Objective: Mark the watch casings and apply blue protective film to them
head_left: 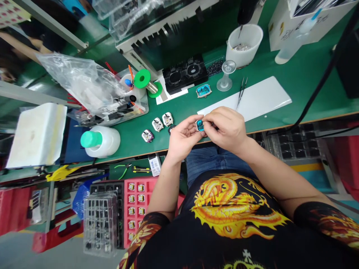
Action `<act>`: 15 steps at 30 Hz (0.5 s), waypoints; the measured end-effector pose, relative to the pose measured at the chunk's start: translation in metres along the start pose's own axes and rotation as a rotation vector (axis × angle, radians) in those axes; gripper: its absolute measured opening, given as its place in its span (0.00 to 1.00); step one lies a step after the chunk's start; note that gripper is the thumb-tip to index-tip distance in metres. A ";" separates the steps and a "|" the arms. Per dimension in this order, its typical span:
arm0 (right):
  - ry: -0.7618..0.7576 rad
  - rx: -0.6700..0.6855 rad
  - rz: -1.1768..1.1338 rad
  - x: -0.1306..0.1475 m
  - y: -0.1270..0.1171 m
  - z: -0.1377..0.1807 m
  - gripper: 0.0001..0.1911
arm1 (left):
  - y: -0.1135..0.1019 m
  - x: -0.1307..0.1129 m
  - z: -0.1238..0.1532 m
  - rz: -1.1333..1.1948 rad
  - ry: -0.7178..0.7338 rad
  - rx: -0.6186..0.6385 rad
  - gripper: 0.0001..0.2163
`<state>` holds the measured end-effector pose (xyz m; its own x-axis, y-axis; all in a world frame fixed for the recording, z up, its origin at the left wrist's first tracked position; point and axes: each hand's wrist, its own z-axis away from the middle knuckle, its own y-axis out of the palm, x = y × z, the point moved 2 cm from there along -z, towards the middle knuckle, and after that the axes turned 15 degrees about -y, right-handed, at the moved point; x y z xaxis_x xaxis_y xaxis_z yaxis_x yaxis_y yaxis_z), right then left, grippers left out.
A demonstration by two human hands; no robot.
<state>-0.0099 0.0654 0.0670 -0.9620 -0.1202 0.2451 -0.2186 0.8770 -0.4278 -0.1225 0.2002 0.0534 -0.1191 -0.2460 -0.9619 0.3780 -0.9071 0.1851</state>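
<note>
Between my two hands is a small watch case with a blue inner face, held just above the bench's front edge. My left hand grips it from the left with thumb and fingers. From the right, my right hand pinches at its edge; the fingertips hide part of it. A similar blue-faced watch case lies on the green bench beyond my hands. Left of my left hand sit several white watch parts, and a dark piece is partly covered by that hand.
Tweezers rest on a white sheet. Behind stand a clear suction-cup-like stand, a white cup and a black fixture. At left are a solder spool and a green-capped bottle. A pink tray sits below.
</note>
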 end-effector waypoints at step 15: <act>-0.007 0.065 0.087 0.002 0.001 0.004 0.07 | 0.001 0.002 0.000 0.030 -0.011 -0.017 0.25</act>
<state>-0.0131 0.0645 0.0636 -0.9789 -0.0480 0.1985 -0.1438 0.8521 -0.5033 -0.1221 0.1995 0.0519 -0.1180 -0.2767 -0.9537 0.3972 -0.8934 0.2100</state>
